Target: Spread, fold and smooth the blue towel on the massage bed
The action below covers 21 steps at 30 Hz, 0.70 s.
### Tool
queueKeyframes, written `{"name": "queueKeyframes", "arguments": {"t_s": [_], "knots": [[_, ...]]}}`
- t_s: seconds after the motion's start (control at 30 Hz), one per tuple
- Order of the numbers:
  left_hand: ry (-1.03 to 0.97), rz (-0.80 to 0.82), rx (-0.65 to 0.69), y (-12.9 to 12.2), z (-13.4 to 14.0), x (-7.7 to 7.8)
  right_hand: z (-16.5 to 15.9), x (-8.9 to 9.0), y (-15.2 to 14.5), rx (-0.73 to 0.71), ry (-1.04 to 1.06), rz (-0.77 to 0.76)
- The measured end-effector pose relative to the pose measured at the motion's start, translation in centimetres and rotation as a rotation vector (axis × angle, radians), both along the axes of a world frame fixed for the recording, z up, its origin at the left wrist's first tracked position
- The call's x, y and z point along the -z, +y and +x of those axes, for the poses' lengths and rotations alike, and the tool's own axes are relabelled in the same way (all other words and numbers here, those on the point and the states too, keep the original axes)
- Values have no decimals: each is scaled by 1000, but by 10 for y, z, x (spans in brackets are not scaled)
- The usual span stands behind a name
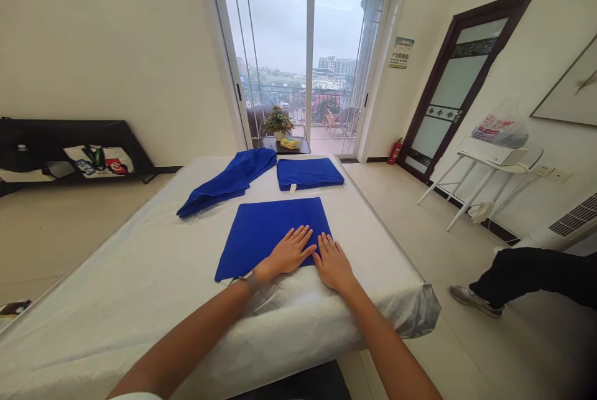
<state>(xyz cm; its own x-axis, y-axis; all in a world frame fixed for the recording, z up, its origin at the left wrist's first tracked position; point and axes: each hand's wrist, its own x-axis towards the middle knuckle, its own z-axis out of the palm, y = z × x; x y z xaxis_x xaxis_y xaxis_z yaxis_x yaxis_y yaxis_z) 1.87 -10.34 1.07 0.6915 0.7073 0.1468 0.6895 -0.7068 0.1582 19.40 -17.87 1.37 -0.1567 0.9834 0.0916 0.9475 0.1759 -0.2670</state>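
A blue folded cloth lies flat near the front of the table. My left hand rests palm down on its lower right part, fingers stretched out. Beside it, my right hand lies flat at the cloth's right front corner, fingers out and pointing away from me. Neither hand grips anything. Behind this cloth sits a neat stack of folded blue cloth with a small pale tag at its front edge. To the left of the stack, a loose, crumpled blue cloth stretches diagonally.
A pale plastic cover spreads over the table. Beyond its far end stand a potted plant and a yellow packet. At right are a white stool with a bag on it, and a person's leg.
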Motion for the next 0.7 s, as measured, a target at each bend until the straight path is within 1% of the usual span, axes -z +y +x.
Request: {"name": "queueKeyframes", "arguments": {"t_s": [0.03,0.1,0.23,0.33,0.4,0.43,0.5,0.57,0.7], "knots": [[-6,-2,-16,0,-10,4,0,0,0,-1,-2,-3],[-2,-20,-61,1,-40,12,0,-1,-1,-2,-2,-10],[36,-37,-208,-4,-121,26,0,-4,-1,0,6,-35],[59,-34,-310,-19,-177,32,0,-5,0,2,8,-55],[61,-47,-342,-33,-200,30,1,-5,1,4,5,-63],[57,-51,-342,-40,-206,28,1,-5,1,6,2,-66],[42,-55,-326,-53,-208,22,2,-4,2,10,-7,-73],[18,-59,-320,-62,-201,14,3,-4,3,11,-19,-77],[-95,-61,-367,-71,-188,-5,4,-8,4,15,-36,-75]]}}
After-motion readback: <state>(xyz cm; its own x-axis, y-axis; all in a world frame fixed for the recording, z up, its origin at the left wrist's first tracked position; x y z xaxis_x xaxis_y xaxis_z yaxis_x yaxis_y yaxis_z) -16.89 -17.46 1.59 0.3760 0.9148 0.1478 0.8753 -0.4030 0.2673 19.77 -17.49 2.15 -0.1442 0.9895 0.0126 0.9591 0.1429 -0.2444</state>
